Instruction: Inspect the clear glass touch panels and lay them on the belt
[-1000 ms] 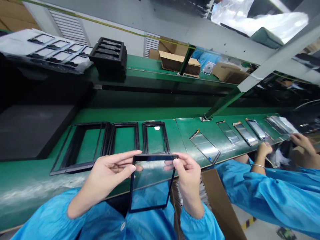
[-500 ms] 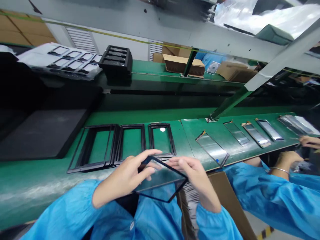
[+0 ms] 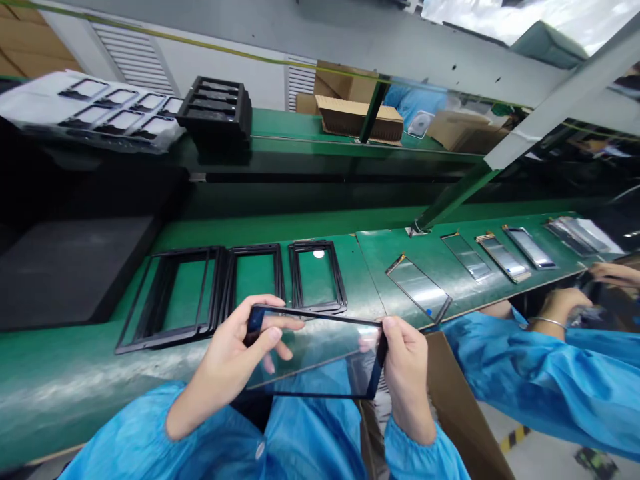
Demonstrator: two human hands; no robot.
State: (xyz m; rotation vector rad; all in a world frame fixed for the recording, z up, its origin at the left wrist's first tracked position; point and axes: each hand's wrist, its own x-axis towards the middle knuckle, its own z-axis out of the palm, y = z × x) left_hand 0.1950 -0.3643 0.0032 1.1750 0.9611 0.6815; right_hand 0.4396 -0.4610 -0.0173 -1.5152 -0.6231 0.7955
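Between my two hands is a clear glass touch panel [image 3: 320, 353] with a black border, held tilted above my lap at the bench's front edge. My left hand [image 3: 243, 353] grips its left end, the thumb in front and other fingers visible through the glass. On the right end, my right hand [image 3: 406, 363] pinches the border between thumb and fingers. Just beyond the panel lie stacks of black rectangular frames: a large stack [image 3: 163, 337], a middle stack [image 3: 280, 280] and a smaller one [image 3: 340, 287].
Another glass panel [image 3: 417, 287] with an orange tab lies to the right, with several more panels [image 3: 503, 257] beyond. A co-worker's blue sleeve [image 3: 545, 360] and hands are at far right. A black foam block [image 3: 75, 267] sits left; a black tray stack [image 3: 217, 113] stands on the shelf.
The glass panel has turned from a slant to nearly level. My right hand has moved right and closed on the panel's right end. The view has shifted slightly.
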